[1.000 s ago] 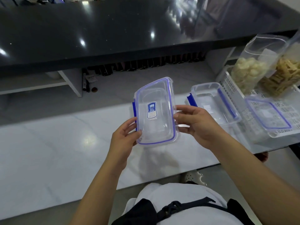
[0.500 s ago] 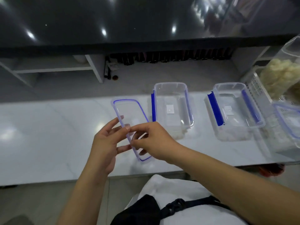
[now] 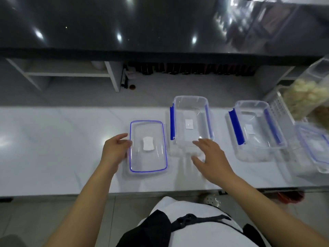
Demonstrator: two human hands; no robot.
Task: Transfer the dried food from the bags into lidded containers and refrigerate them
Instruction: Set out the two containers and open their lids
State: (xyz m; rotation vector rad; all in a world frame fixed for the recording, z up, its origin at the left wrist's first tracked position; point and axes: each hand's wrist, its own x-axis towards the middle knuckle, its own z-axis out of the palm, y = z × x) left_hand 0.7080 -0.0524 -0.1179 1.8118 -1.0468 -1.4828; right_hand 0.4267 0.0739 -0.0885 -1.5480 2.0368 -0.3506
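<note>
1. White marble desk (image 3: pixel 53 148) now carries the clear rectangular plastic lid with a blue seal (image 3: pixel 147 147), laid flat; half a second ago it was held up.
2. Left hand (image 3: pixel 115 150) touches its left edge, grip loose.
3. Right hand (image 3: pixel 211 157) has let go, fingers spread wide, before the open clear plastic container with blue clips (image 3: pixel 191 122).
4. Bag of pale dried food (image 3: pixel 306 93) at far right.
</note>
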